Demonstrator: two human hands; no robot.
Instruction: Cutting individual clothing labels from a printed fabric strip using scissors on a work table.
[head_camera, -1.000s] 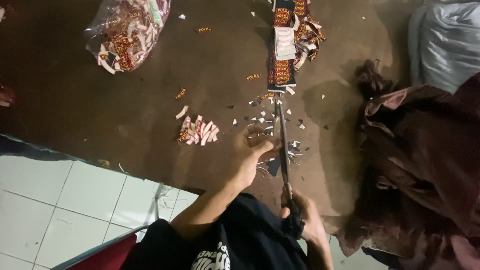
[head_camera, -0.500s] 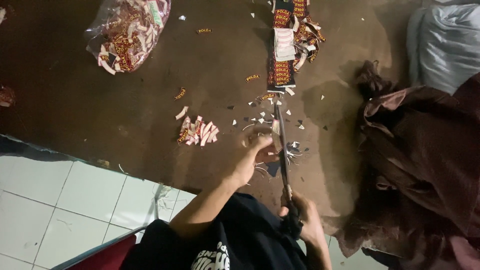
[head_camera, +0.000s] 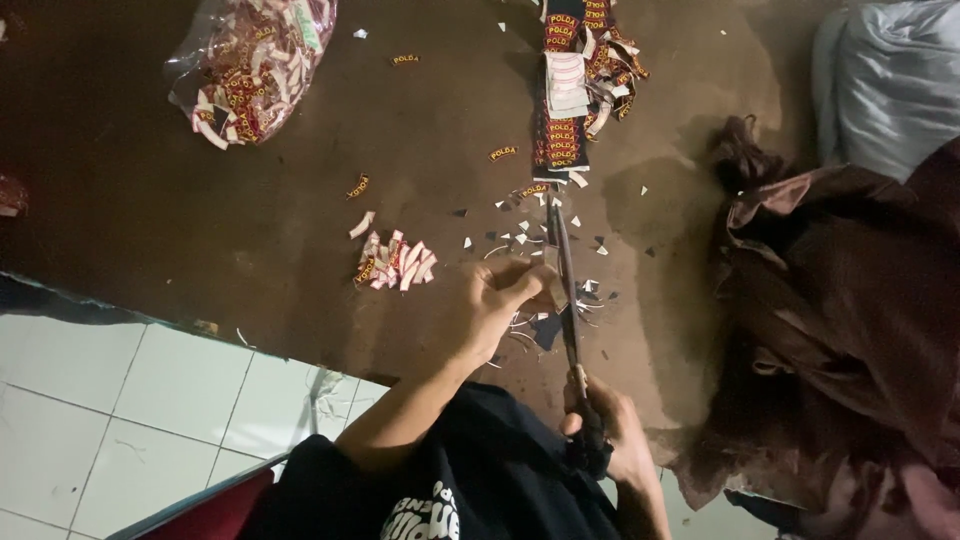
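The right hand (head_camera: 612, 432) is closed around the handles of long scissors (head_camera: 563, 270), whose blades point away across the dark brown floor mat (head_camera: 200, 220). The left hand (head_camera: 497, 303) pinches a small woven label (head_camera: 553, 292) just beside the blades, fingers curled shut on it. Tiny white and dark clippings (head_camera: 520, 235) lie scattered around the blades. A strip of uncut labels (head_camera: 565, 110) lies at the mat's far edge, a small pile of cut labels (head_camera: 395, 262) sits left of the hands, and a clear bag of labels (head_camera: 255, 65) lies at the far left corner.
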